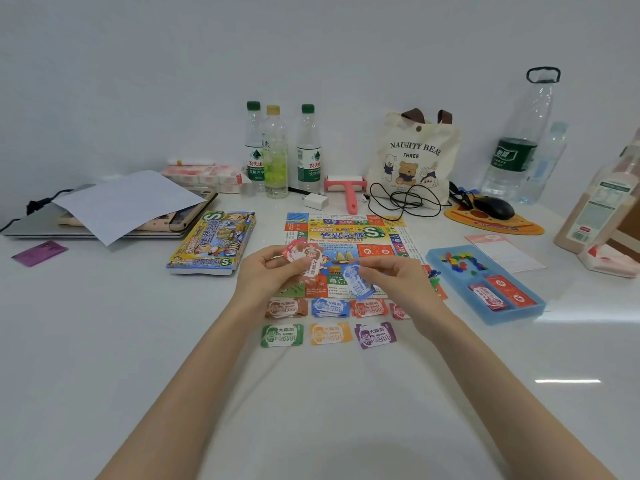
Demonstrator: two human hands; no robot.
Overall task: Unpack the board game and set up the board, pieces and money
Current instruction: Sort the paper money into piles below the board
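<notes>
- Our left hand [273, 271] grips a fan of mixed notes [304, 258] above the board's [346, 233] near edge; our right hand [391, 278] pinches one blue note [356, 282] beside it.
- We fear the thin note could slip, or miss the blue pile [329, 306] just below the board.
- Its long axis slants far-left to near-right.

I count seven play-money piles [286, 307], five clear bottles [309, 150], one board [346, 233], one game box [211, 242], one blue tray [450, 271] and two red card packs [488, 296] in it.
</notes>
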